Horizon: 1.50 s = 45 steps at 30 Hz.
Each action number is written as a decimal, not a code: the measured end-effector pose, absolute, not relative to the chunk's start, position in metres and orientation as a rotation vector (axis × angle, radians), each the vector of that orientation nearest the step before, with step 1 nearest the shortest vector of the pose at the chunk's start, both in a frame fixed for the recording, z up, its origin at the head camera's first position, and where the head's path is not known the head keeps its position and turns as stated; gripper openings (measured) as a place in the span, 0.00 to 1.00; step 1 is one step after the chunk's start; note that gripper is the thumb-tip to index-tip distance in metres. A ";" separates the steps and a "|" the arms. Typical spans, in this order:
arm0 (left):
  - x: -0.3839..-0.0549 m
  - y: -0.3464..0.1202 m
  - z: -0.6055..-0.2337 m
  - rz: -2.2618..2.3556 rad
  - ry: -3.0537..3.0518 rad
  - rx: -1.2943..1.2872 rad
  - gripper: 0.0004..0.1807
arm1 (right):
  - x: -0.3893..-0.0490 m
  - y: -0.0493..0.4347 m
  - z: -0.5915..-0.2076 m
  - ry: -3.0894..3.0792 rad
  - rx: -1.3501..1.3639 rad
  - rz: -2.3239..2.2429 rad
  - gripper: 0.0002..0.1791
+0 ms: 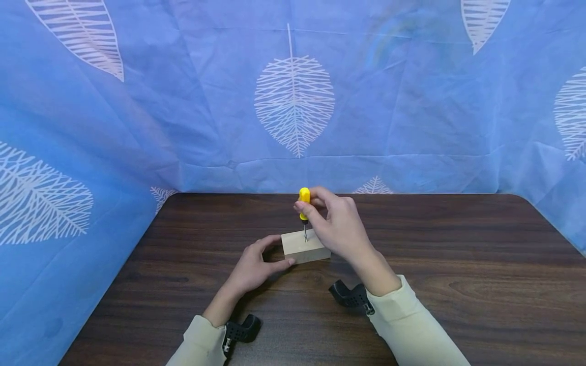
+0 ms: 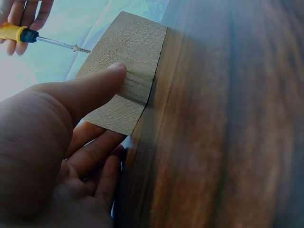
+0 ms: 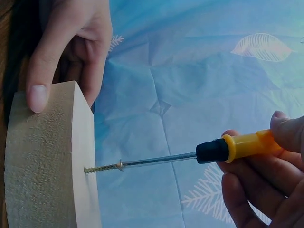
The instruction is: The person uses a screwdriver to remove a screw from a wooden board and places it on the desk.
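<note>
A pale wooden block [image 1: 305, 254] lies on the dark table. My left hand [image 1: 253, 267] grips its left end, the thumb [image 2: 102, 85] along the near side and the fingers behind. A screw [image 3: 102, 168] stands upright in the block's top face, much of its thread showing above the wood. My right hand [image 1: 341, 223] holds a screwdriver [image 1: 304, 203] by its yellow handle, between thumb and fingers. The shaft [image 3: 161, 160] points down in line with the screw, its tip right at the screw's head.
The brown wood-grain table [image 1: 458, 264] spreads out on both sides of the block. Behind it and at the left hangs a blue cloth [image 1: 206, 101] with white leaf prints. Black wrist mounts [image 1: 244, 329] sit at both cream sleeves [image 1: 412, 320].
</note>
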<state>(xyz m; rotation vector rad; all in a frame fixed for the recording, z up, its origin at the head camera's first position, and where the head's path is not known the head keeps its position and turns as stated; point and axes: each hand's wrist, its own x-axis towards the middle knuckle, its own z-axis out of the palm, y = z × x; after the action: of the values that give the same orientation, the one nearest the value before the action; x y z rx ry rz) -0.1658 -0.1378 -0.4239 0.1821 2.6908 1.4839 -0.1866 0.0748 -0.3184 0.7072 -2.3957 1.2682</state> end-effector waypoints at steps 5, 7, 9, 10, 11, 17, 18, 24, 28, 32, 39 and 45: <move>-0.166 -0.138 -0.426 1.487 2.695 0.182 0.33 | -0.185 0.073 -0.320 -2.403 0.613 1.276 0.07; -0.165 -0.138 -0.426 1.492 2.694 0.185 0.33 | -0.185 0.071 -0.321 -2.384 0.591 1.271 0.07; -0.165 -0.138 -0.426 1.495 2.693 0.189 0.33 | -0.185 0.070 -0.322 -2.362 0.579 1.259 0.09; -0.165 -0.138 -0.426 1.495 2.693 0.192 0.33 | -0.185 0.069 -0.322 -2.352 0.578 1.254 0.10; -0.165 -0.138 -0.425 1.492 2.695 0.193 0.33 | -0.185 0.068 -0.323 -2.340 0.578 1.250 0.10; -0.166 -0.137 -0.424 1.478 2.701 0.189 0.33 | -0.185 0.068 -0.324 -2.302 0.583 1.233 0.10; -0.166 -0.137 -0.424 1.477 2.702 0.188 0.33 | -0.185 0.068 -0.323 -2.302 0.583 1.239 0.10; -0.165 -0.137 -0.424 1.465 2.710 0.175 0.33 | -0.184 0.069 -0.322 -2.312 0.551 1.312 0.16; -0.165 -0.137 -0.423 1.471 2.702 0.169 0.33 | -0.184 0.069 -0.321 -2.298 0.561 1.314 0.14; -0.165 -0.137 -0.423 1.476 2.697 0.174 0.33 | -0.183 0.069 -0.320 -2.283 0.594 1.325 0.12; -0.165 -0.137 -0.423 1.471 2.698 0.169 0.33 | -0.184 0.072 -0.318 -2.304 0.636 1.433 0.08; -0.165 -0.137 -0.423 1.486 2.694 0.176 0.32 | -0.183 0.076 -0.315 -2.337 0.638 1.488 0.07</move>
<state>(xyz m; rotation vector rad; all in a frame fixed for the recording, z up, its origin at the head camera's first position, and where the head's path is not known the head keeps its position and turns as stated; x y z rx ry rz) -0.1651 -0.1369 -0.4231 0.1761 2.6943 1.4856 -0.1833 0.0760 -0.3151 0.6376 -2.3367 1.4880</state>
